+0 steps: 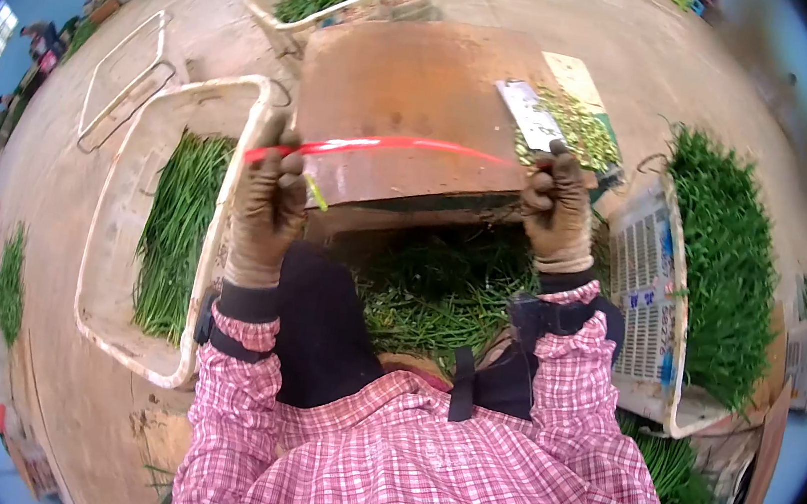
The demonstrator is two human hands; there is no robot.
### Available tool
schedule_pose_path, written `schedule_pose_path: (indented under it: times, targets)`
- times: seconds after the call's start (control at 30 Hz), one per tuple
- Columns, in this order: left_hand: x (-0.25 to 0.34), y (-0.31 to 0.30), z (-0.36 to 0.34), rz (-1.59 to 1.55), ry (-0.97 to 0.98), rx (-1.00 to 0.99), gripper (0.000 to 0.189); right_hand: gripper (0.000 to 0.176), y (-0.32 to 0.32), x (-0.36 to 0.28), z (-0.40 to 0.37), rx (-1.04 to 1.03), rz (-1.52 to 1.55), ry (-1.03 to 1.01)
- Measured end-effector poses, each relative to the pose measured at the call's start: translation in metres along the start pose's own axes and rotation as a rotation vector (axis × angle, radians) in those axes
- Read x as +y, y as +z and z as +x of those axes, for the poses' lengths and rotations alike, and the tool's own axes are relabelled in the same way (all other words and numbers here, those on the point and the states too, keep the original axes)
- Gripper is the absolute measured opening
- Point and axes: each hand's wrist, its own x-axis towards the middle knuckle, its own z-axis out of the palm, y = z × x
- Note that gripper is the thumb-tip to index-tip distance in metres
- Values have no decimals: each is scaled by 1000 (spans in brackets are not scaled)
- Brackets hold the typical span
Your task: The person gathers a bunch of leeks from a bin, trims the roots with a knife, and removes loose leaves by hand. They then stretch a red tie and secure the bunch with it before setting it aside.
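A thin red tape strip [407, 144] stretches between my two gloved hands, above the near part of a brown wooden board [405, 76]. My left hand [271, 198] is closed on the strip's left end, and a small yellow-green piece [315, 193] shows beside its fingers. The strip's right end meets my right hand [558, 211], whose fingers are pinched together near the board's right corner. Below the board, loose green stalks [438, 297] lie in front of my lap.
On my left stands a white crate [94, 244] with green stalks [182, 235]. An upright-packed crate [644, 282] of greens [725, 261] is on my right. Behind the board sits another crate [280, 30]. A knife-like pale blade [531, 117] lies by chopped bits [584, 133].
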Motion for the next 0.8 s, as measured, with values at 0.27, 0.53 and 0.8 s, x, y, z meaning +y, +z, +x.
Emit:
schedule_pose_path:
  times: [0.27, 0.53, 0.8]
  targets:
    - [36, -10, 52, 262, 71, -150, 38, 25, -7, -6, 50, -198, 403, 139]
    - [14, -10, 90, -556, -214, -177, 21, 28, -14, -5, 81, -249, 209, 148]
    - [39, 3, 125, 1168, -283, -71, 19, 16, 28, -56, 129, -345, -1461, 67]
